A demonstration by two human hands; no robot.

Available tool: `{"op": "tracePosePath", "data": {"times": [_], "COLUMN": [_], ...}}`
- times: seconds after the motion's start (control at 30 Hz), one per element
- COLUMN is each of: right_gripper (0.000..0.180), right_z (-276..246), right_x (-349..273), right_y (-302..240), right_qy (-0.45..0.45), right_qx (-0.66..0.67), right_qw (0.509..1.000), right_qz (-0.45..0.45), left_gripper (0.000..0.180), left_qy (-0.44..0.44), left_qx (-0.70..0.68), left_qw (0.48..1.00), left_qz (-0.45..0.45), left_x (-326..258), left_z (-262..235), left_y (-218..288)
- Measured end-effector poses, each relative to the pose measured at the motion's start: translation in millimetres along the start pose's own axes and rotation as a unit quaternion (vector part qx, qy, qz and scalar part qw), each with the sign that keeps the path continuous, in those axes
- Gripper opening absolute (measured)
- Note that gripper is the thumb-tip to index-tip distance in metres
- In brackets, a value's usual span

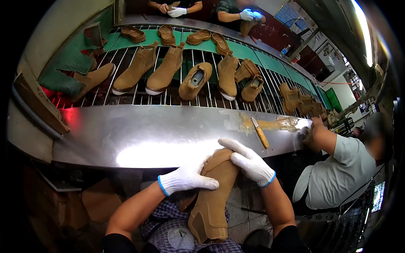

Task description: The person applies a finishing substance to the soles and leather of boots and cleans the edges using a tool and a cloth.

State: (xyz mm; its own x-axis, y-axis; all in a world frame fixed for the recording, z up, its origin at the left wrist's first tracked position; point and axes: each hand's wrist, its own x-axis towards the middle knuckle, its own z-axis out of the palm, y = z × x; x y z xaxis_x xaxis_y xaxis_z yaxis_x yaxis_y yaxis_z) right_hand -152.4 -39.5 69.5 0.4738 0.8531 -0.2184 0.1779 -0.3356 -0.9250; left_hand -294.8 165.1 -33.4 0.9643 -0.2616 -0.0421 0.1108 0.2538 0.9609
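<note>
A tan ankle boot (215, 200) stands tilted over my lap, its shaft toward me and its toe end at the metal ledge. White knitted gloves with blue cuffs cover both my hands. My left hand (188, 176) grips the boot's left side near the toe, thumb lying across the upper. From the right, my right hand (252, 163) wraps its fingers over the toe end. The underside of the boot is turned out of sight. Beyond my right hand, a knife (260, 133) with a wooden handle lies on the metal ledge (97, 139).
Behind the ledge, a rack of metal rods (168, 99) carries several tan boots (166, 71). Loose soles (167, 34) rest on a green strip (147, 36) farther back. At right sits a co-worker in a grey shirt (337, 177); two others work across the line.
</note>
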Motion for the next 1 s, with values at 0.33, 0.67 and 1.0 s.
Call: {"op": "tracePosePath", "data": {"times": [0.33,0.67,1.0], "right_gripper": [0.053,0.024,0.098], "right_z": [10,64,51], "right_x": [29,-19,66], "right_y": [-85,-62,33], "right_qy": [-0.13,0.441,0.126], "right_qx": [-0.379,0.176,0.24], "right_qw": [0.916,0.812,0.933], "right_qz": [0.022,-0.339,-0.238], "left_gripper": [0.094,0.108,0.096], "left_qy": [0.007,0.144,0.263], "left_qx": [0.057,-0.32,0.528], "left_qw": [0.998,0.936,0.8], "left_qz": [-0.03,0.023,-0.107], "left_x": [-13,-147,-116], "left_z": [10,3,-49], "left_y": [36,-19,217]}}
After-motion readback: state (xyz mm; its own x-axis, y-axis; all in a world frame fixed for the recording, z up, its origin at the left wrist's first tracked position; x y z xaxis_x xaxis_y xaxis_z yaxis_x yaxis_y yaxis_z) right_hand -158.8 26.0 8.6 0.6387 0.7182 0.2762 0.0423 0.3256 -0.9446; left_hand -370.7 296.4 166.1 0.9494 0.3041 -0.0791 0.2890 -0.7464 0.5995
